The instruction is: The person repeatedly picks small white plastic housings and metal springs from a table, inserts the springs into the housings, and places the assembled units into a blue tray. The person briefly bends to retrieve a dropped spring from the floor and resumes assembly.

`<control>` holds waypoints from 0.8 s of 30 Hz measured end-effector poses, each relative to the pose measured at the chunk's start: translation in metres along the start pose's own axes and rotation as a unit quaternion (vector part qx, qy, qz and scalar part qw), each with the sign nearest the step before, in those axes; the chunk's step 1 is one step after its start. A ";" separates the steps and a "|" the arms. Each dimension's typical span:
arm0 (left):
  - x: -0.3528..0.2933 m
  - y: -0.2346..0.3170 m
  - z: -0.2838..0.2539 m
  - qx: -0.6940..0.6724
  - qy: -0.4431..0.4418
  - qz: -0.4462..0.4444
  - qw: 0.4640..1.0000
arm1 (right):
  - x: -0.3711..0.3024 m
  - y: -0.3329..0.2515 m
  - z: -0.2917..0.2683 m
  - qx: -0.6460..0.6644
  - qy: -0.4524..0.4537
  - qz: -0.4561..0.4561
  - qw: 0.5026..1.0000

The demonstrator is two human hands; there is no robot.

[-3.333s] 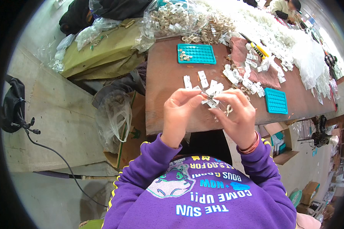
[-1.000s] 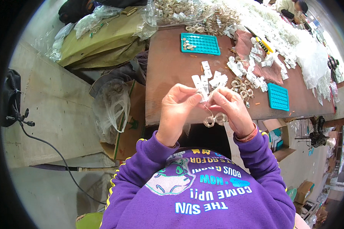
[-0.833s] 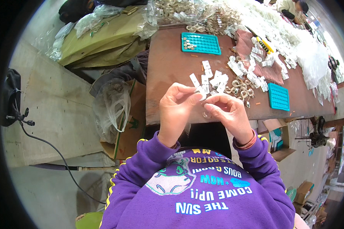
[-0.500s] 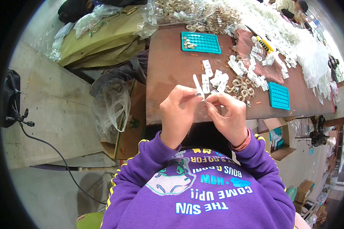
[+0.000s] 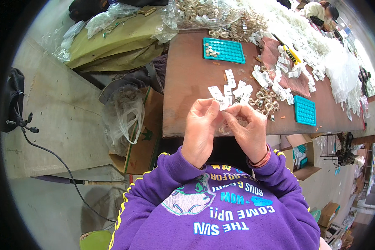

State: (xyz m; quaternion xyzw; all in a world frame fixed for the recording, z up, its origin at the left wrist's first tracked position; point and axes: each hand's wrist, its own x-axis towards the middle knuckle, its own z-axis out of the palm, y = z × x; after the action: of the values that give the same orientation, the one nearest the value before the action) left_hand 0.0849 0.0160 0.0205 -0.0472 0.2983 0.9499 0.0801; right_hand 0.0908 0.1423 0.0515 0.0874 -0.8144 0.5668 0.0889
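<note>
My left hand (image 5: 201, 131) is closed in a pinch on a small flat white plastic case (image 5: 216, 93), which sticks up above the fingertips. My right hand (image 5: 249, 128) meets it there, thumb and forefinger pressed together at the case's lower end; what they grip is hidden. Just past my fingers lie loose white plastic cases (image 5: 242, 91) in a small pile. To the right of them are coiled bundles of thin copper-coloured wire (image 5: 267, 100).
A teal tray (image 5: 231, 52) with several round coin-like pieces sits at the table's far left; another teal tray (image 5: 305, 111) lies right. Yellow-black pliers (image 5: 292, 55) rest on a reddish cloth (image 5: 269, 49). Heaped white pieces cover the back. Another person (image 5: 319, 13) sits far right.
The white case has tilted to the left and shows more of its flat face. My hands stay together, and the whole view has shifted slightly.
</note>
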 end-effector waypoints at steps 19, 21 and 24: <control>0.141 0.019 -0.003 -0.036 0.172 0.095 0.980 | 0.214 0.083 -0.015 -0.306 -0.135 -0.189 0.923; 0.144 0.017 -0.008 -0.028 0.150 0.107 0.983 | 0.217 0.091 -0.013 -0.308 -0.139 -0.209 0.918; 0.147 0.016 -0.009 -0.026 0.161 0.088 0.983 | 0.216 0.095 -0.012 -0.294 -0.132 -0.216 0.922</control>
State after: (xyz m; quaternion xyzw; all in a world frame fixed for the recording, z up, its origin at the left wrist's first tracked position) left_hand -0.0621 0.0160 0.0015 -0.1749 0.2853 0.9408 -0.0541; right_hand -0.1414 0.1772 0.0217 0.3058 -0.9098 0.2524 0.1224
